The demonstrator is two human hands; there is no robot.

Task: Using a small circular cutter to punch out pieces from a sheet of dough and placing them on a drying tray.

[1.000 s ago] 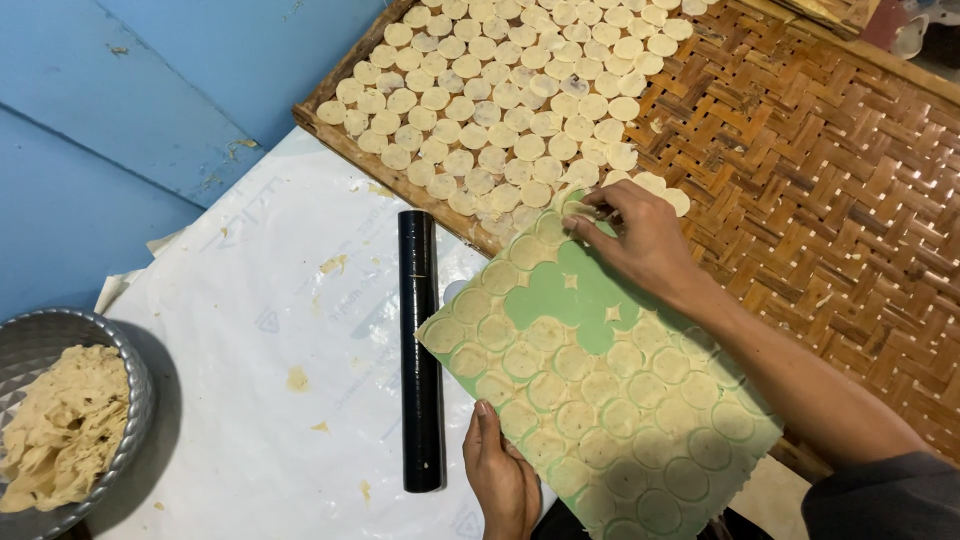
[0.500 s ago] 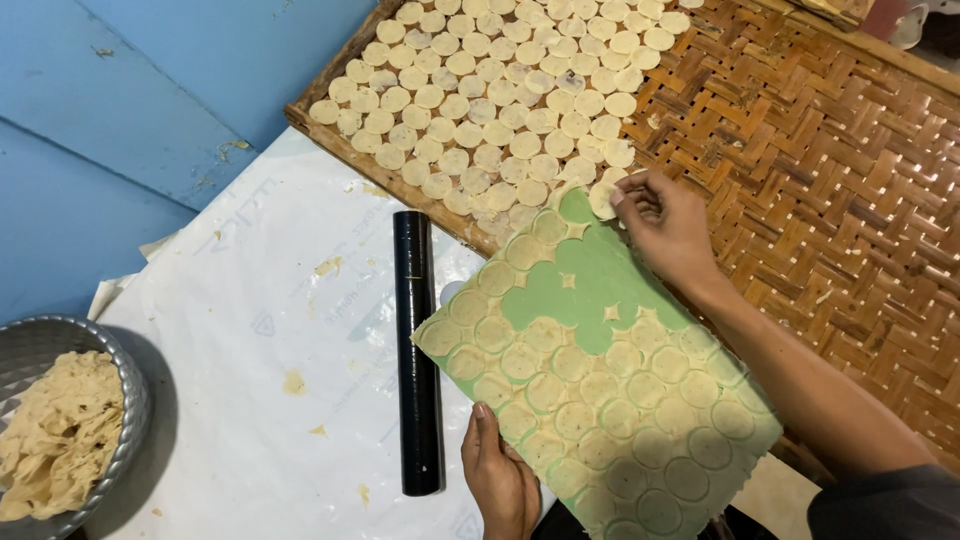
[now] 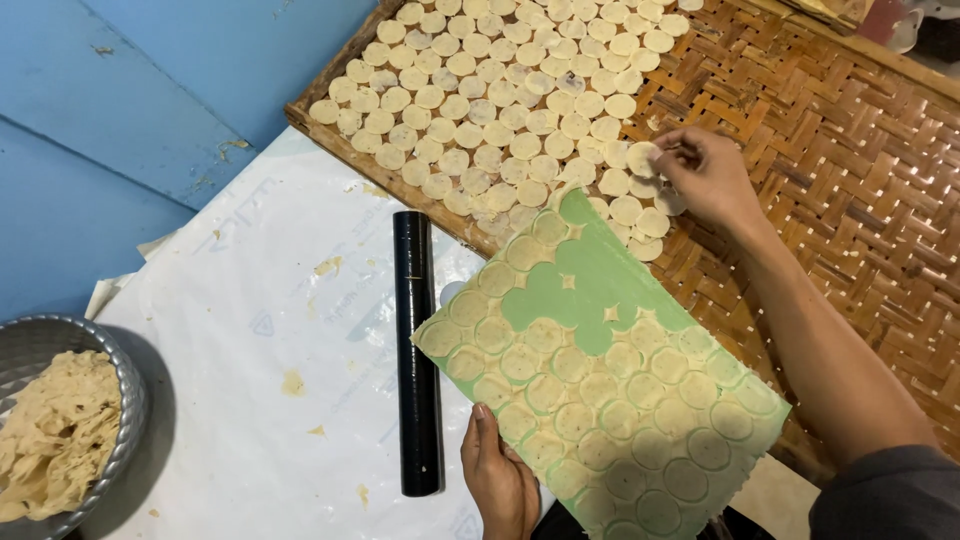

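Observation:
A green board point(image 3: 590, 290) covered with thin dough cut into round discs lies tilted in front of me, bare green showing near its far corner. My left hand point(image 3: 497, 480) grips its near edge. My right hand point(image 3: 703, 178) reaches over the woven bamboo tray point(image 3: 860, 180) and pinches one pale dough disc point(image 3: 640, 158) at the edge of the rows of discs point(image 3: 500, 90) laid out there.
A black rolling tube point(image 3: 415, 350) lies on a white plastic sheet point(image 3: 250, 350) left of the board. A metal bowl point(image 3: 130, 400) with dough scraps sits at the lower left. Blue wooden planks point(image 3: 120, 110) form the surface beyond.
My right hand has moved from the board's far corner up and right onto the bamboo tray, carrying a disc. More bare green shows on the board. The left hand stays put.

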